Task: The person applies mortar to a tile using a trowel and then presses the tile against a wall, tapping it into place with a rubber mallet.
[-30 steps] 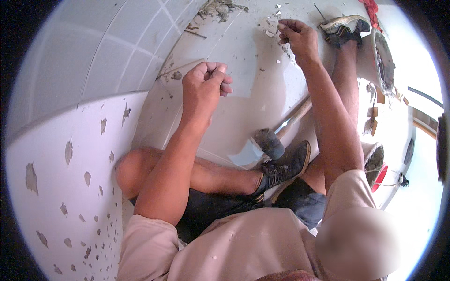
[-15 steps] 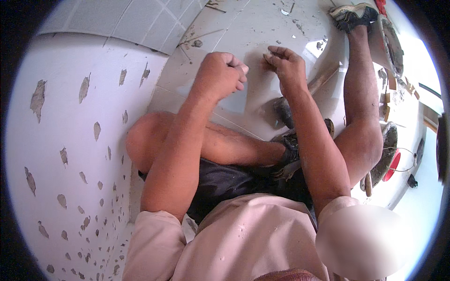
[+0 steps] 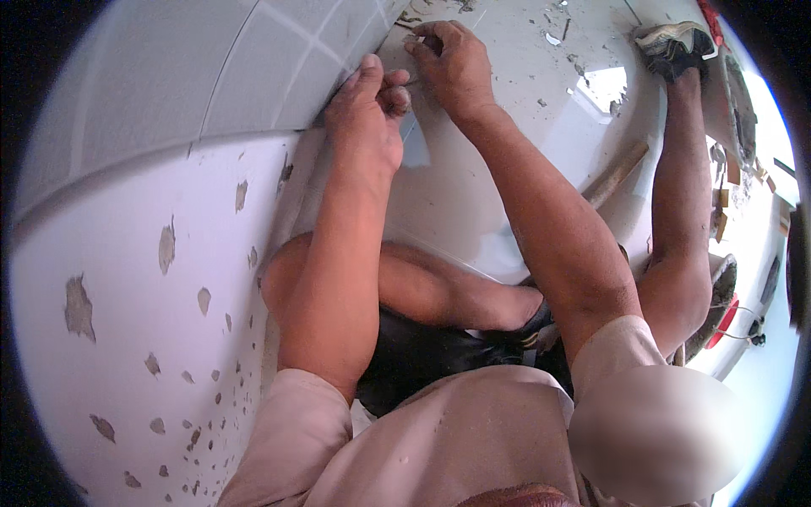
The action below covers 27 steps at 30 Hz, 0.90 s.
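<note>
My left hand (image 3: 367,114) is by the lower edge of the grey wall tiles (image 3: 279,59), its thumb raised and its fingers curled. A thin strand or stick shows beside those fingertips, but I cannot make out what they grip. Just to the right and farther off, my right hand (image 3: 459,72) bends over the floor near the foot of the tiled wall. Its thumb and fingers come together in a pinch, and whatever lies between them is too small to name. The two hands are close but apart.
Below the tiles, the white wall (image 3: 127,245) is pitted with grey chips. Debris (image 3: 574,63) is scattered across the tiled floor (image 3: 456,203). A wooden handle (image 3: 621,173) lies beyond my right forearm. Mortar-stained pans (image 3: 742,118) and a red container (image 3: 725,323) stand at right.
Both hands have moved farther away, the right one also leftward, close to the tiled wall. The view has shifted, showing more grey tiles. The dark head on the wooden handle is now hidden.
</note>
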### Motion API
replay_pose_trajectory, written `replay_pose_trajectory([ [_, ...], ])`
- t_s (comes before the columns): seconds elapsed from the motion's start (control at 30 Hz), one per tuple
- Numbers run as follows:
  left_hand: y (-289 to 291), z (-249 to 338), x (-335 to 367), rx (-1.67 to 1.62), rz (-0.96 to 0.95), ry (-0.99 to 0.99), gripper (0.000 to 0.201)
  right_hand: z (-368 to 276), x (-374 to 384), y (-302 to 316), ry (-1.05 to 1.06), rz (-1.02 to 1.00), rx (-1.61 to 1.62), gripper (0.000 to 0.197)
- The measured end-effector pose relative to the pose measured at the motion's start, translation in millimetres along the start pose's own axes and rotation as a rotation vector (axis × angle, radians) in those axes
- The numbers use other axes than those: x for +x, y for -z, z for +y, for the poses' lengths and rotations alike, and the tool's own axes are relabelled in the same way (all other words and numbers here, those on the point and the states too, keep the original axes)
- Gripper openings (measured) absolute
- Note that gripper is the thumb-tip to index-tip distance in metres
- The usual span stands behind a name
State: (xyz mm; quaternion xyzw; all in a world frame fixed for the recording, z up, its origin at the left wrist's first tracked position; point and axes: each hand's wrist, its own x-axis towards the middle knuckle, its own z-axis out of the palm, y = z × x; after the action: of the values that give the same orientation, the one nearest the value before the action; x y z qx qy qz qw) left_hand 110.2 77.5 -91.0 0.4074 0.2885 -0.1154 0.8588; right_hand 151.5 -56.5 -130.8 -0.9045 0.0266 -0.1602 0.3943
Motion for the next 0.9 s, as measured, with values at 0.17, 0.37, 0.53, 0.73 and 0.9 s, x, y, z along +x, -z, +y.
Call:
replay_pose_trajectory([
  [0.17,3,3,-2,0.083,0.042,-0.062,0.065,-3,-6,-9,0.028,-0.025,-0.095,0.026],
  [0.37,-5,1,-6,0.165,0.075,-0.130,0.063,12,-9,3,0.065,0.018,-0.023,0.023],
  [0.53,3,2,-6,0.383,0.154,-0.141,0.028,19,-24,23,-0.002,0.107,0.156,0.017],
  [0.73,-9,-1,-12,0.473,0.148,-0.204,0.020,28,-25,38,0.011,0.106,0.106,0.014],
  [0.9,-19,8,-20,0.497,0.190,-0.286,0.024,54,-4,67,-0.147,0.293,0.085,0.015],
])
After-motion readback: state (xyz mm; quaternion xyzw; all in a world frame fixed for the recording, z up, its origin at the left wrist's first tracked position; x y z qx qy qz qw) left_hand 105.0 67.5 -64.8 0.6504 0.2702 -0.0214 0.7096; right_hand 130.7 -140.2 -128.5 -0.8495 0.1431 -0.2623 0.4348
